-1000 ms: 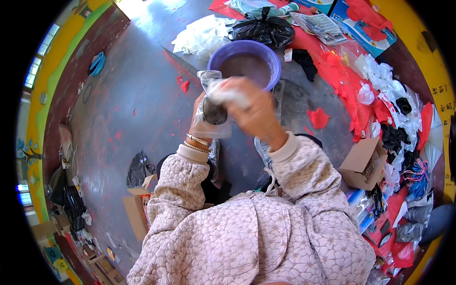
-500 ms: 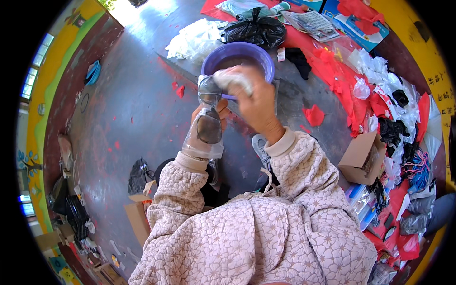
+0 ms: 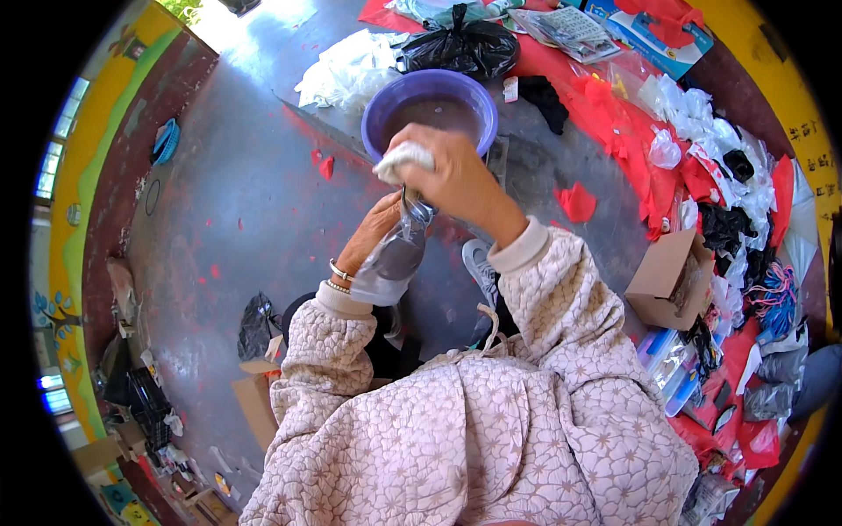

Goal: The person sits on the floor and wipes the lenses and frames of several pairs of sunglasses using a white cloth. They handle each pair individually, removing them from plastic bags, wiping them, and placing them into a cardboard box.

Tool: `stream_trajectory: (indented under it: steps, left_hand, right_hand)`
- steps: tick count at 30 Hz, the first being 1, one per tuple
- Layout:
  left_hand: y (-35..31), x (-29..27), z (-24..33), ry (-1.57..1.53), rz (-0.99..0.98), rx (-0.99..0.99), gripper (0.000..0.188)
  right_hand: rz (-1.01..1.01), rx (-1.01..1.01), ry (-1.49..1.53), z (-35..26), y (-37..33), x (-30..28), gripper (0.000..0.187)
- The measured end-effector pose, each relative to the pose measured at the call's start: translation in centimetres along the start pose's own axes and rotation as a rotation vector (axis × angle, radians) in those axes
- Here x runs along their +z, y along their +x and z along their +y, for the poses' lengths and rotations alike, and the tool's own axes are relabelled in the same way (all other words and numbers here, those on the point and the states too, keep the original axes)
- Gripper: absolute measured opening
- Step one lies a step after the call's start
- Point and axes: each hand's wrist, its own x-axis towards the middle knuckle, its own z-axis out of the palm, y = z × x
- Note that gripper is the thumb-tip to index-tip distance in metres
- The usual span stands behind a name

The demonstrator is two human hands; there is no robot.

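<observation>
My left hand (image 3: 373, 232) is closed around a pair of sunglasses (image 3: 396, 256) with large dark lenses, held tilted below the basin in the picture. Clear plastic (image 3: 377, 289) hangs about their lower end, near my wrist. A crumpled whitish cloth (image 3: 407, 161) is gripped in my right hand (image 3: 463, 180), against or just above the upper end of the sunglasses. That end is partly hidden by the right hand and the cloth. Just beyond both hands stands a purple basin (image 3: 372, 110) with murky water (image 3: 438, 114) in it.
Behind the basin lie a tied black plastic bag (image 3: 460, 48) and white plastic bags (image 3: 346, 74). Red sheeting (image 3: 605, 131) with scattered bags runs along the right, beside an open cardboard box (image 3: 658, 280). Another cardboard box (image 3: 254, 408) sits near my left elbow.
My right hand with the cloth has moved down and left onto the upper end of the sunglasses. The sunglasses have turned, so one lens is now largely covered.
</observation>
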Motion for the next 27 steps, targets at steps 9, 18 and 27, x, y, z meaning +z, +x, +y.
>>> stream_trajectory:
  steps: [9,18,27]
  left_hand:
    - [1.1,-0.7,-2.4,-1.144,0.441,-0.838,0.017]
    - [0.5,-0.7,-3.5,-1.057,0.423,-0.677,0.016]
    - [1.1,-1.4,-1.9,-0.903,0.299,-0.563,0.021]
  right_hand:
    - [0.366,0.577,0.535,4.7,0.8,-1.5,0.026]
    - [0.236,0.645,0.658,3.2,0.2,0.1,0.018]
    - [-0.043,0.659,0.48,4.5,-0.9,2.1,0.023]
